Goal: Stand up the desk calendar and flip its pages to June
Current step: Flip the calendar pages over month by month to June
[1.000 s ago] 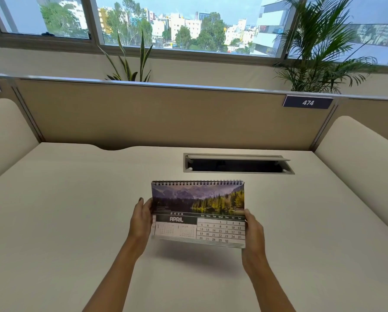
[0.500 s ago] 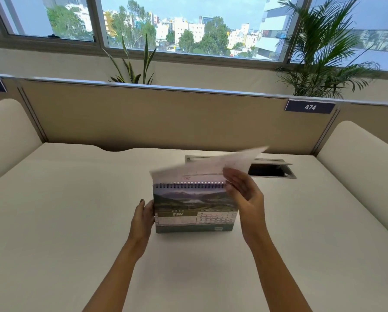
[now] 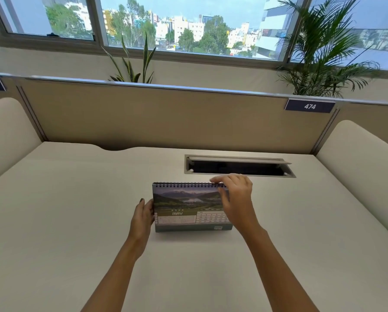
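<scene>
The spiral-bound desk calendar (image 3: 184, 207) stands upright on the cream desk (image 3: 76, 221), its front page showing a mountain landscape and the word MAY. My left hand (image 3: 142, 216) grips its left edge, thumb on the front. My right hand (image 3: 237, 197) rests over the calendar's upper right corner, fingers lying along the spiral binding and covering part of the date grid. The flipped pages behind the binding are hidden.
An open cable hatch (image 3: 239, 166) is set in the desk just behind the calendar. A beige partition (image 3: 166, 118) with a "474" plate (image 3: 309, 106) closes the back. Padded side panels stand left and right. Plants and windows lie beyond.
The April page was lifted by my right hand and turned over the binding to the back; May now shows. The calendar went from held above the desk to standing on it.
</scene>
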`<state>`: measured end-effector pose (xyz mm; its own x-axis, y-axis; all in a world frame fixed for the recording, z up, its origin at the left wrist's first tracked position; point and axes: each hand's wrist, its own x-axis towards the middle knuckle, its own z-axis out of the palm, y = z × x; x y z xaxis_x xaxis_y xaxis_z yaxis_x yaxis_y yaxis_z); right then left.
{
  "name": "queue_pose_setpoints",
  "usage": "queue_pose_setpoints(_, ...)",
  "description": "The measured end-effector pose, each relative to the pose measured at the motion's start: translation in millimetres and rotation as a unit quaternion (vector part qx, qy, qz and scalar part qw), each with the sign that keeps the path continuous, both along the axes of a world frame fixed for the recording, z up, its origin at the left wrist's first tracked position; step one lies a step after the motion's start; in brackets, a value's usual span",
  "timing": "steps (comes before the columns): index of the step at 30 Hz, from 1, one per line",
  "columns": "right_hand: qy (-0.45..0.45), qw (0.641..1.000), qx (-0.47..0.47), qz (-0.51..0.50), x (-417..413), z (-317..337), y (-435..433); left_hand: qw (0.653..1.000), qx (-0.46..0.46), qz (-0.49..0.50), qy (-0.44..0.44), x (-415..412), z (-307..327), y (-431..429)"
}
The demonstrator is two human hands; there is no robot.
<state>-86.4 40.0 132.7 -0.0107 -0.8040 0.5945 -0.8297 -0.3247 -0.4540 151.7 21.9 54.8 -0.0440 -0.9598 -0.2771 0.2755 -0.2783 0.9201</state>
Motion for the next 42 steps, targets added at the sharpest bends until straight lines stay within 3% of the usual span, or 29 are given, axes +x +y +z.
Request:
queue_pose_setpoints(4,-0.011,0.999,-0.027,-0.024,2.8,-1.5,0.1,1.000,-0.003,0.001,-0.001,-1.8,2.8,1.2)
queue_pose_setpoints(7,-0.118,0.985,-0.077,-0.099,9.2,-8.3,9.5,1.000,-0.006,0.000,0.002,-2.5,4.2,1.7)
queue_pose_setpoints(10,-0.231,0.948,-0.097,-0.195,11.6,-17.2,22.4,1.000,-0.012,-0.004,-0.001,-4.5,7.2,3.2)
queue_pose_setpoints(16,-0.405,0.888,0.037,-0.214,7.8,-44.6,42.6,1.000,-0.015,-0.005,0.001,-4.5,7.6,4.3)
queue_pose_setpoints(21,-0.422,0.880,0.092,-0.199,5.5,-58.7,46.4,1.000,-0.015,-0.003,0.001,-5.9,8.4,4.7)
queue_pose_setpoints(42,-0.407,0.886,0.070,-0.208,-10.2,-53.3,54.3,1.000,-0.021,-0.011,-0.009,-4.6,8.1,7.5)
